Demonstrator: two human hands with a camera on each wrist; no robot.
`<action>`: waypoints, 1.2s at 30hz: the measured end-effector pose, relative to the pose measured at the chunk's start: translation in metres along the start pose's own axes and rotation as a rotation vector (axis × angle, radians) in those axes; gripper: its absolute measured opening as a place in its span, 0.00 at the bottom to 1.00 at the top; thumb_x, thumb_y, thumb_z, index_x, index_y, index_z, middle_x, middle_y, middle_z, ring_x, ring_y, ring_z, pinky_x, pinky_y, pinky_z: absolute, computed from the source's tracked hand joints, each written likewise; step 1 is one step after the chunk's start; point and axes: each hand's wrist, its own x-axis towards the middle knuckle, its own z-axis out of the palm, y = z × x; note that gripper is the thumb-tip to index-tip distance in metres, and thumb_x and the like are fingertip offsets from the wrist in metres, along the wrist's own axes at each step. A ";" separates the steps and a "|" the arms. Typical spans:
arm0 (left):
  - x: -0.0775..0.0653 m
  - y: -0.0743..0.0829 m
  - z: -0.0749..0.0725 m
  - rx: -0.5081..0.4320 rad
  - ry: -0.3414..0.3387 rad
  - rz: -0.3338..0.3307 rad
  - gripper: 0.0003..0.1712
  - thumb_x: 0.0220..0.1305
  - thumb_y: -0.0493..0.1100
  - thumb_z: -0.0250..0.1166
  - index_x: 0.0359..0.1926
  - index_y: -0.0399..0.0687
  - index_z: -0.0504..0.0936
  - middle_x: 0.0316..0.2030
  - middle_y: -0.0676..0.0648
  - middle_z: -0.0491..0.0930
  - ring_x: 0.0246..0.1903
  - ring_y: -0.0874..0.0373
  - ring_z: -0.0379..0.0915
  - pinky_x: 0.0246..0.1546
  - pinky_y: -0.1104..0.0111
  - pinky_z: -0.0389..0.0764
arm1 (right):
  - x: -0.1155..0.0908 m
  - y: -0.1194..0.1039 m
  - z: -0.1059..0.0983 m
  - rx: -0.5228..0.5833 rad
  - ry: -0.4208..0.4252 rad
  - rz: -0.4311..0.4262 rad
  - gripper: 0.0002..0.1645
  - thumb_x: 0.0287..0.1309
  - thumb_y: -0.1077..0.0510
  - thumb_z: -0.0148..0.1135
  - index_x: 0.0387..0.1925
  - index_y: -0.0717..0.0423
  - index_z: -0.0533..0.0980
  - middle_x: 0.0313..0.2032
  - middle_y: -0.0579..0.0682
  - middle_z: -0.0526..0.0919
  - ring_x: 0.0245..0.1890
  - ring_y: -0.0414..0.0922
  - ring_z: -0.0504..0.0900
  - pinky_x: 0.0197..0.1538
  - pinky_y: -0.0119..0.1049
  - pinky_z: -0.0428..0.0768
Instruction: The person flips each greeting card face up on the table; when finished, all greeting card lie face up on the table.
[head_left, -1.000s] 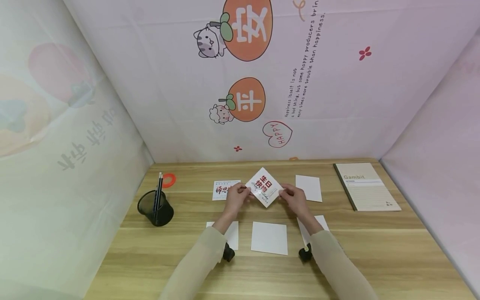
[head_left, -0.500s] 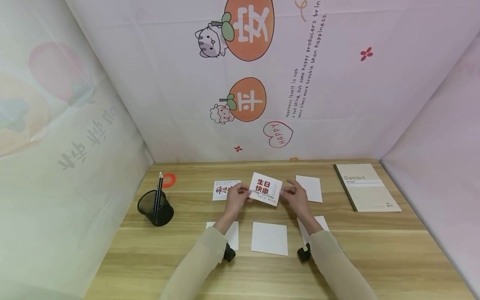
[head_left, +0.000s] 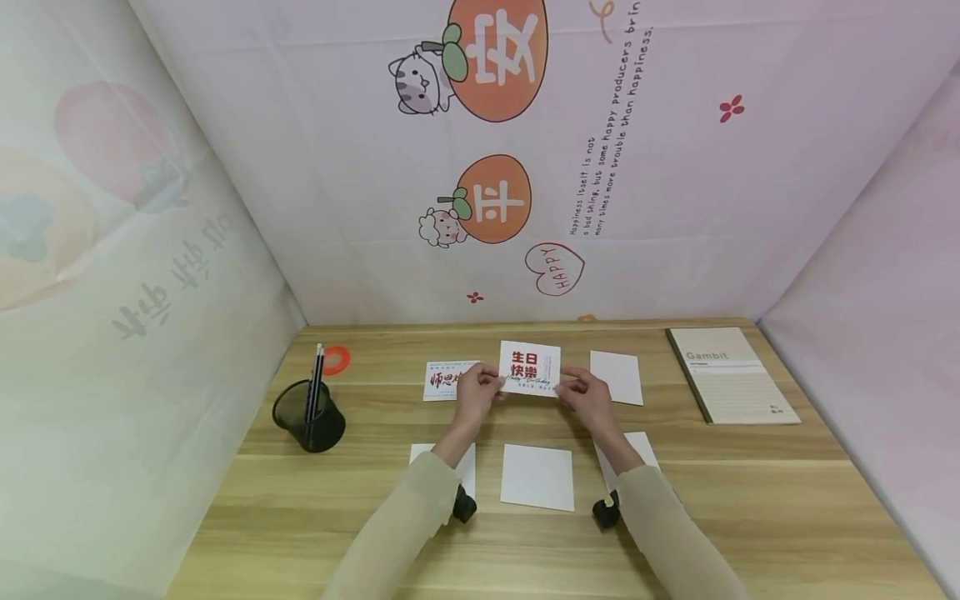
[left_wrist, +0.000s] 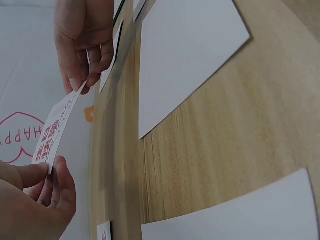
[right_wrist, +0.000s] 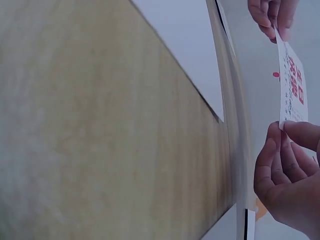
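Change over the last second: birthday card (head_left: 530, 367) has gone from a diamond stance, corner up, to nearly level; its print now reads the right way up from the head view; judged: the turning is done or almost so, only a slight slant remains.

Fingers: left hand (head_left: 474, 392) pinches the card's lower left corner, thumb over the face; right hand (head_left: 590, 398) pinches the lower right corner, its grip having re-formed after loosening mid-turn; the card is held clear of the table (head_left: 375, 483), confirmed in both wrist views.

Writing on the card: 生日快樂 in red, "Happy Birthday" in script beneath; smaller lines too fine to read.

Positions, taken from the birthday card: left, card reading 师恩 (head_left: 446, 381), remainder partly behind the left hand; right, blank white card (head_left: 617, 377); nearer the person, a row of three more, middle card (head_left: 537, 477), left card (head_left: 468, 468) and right card (head_left: 645, 448), the outer two partly under the arms; far right, notebook marked "Gambit" (head_left: 738, 383); far left, mesh cup (head_left: 322, 421) with pencils; behind, printed wall cloth (head_left: 375, 250) showing 安, 平, "HAPPY" in a heart, and "Happiness itself is not a bad thing".
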 end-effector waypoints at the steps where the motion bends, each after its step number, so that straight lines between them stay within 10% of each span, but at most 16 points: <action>1: 0.000 0.000 0.001 0.019 0.004 -0.003 0.08 0.61 0.27 0.62 0.42 0.29 0.77 0.32 0.36 0.80 0.33 0.38 0.81 0.37 0.58 0.84 | 0.000 0.000 0.000 0.001 0.011 -0.001 0.25 0.59 0.63 0.64 0.58 0.61 0.73 0.41 0.60 0.84 0.35 0.48 0.84 0.38 0.35 0.82; 11: 0.002 -0.003 0.010 0.215 0.029 0.025 0.16 0.55 0.24 0.62 0.47 0.26 0.80 0.33 0.41 0.80 0.30 0.57 0.77 0.34 0.67 0.83 | -0.001 -0.002 -0.001 -0.128 0.092 -0.012 0.19 0.59 0.62 0.64 0.53 0.61 0.78 0.42 0.58 0.81 0.41 0.49 0.77 0.36 0.29 0.77; 36: 0.007 -0.003 0.018 0.380 0.010 0.011 0.06 0.51 0.20 0.63 0.31 0.28 0.79 0.35 0.37 0.81 0.37 0.51 0.78 0.39 0.67 0.82 | 0.002 -0.006 0.008 -0.244 0.123 -0.103 0.18 0.56 0.70 0.60 0.50 0.67 0.78 0.46 0.63 0.82 0.43 0.53 0.82 0.45 0.43 0.82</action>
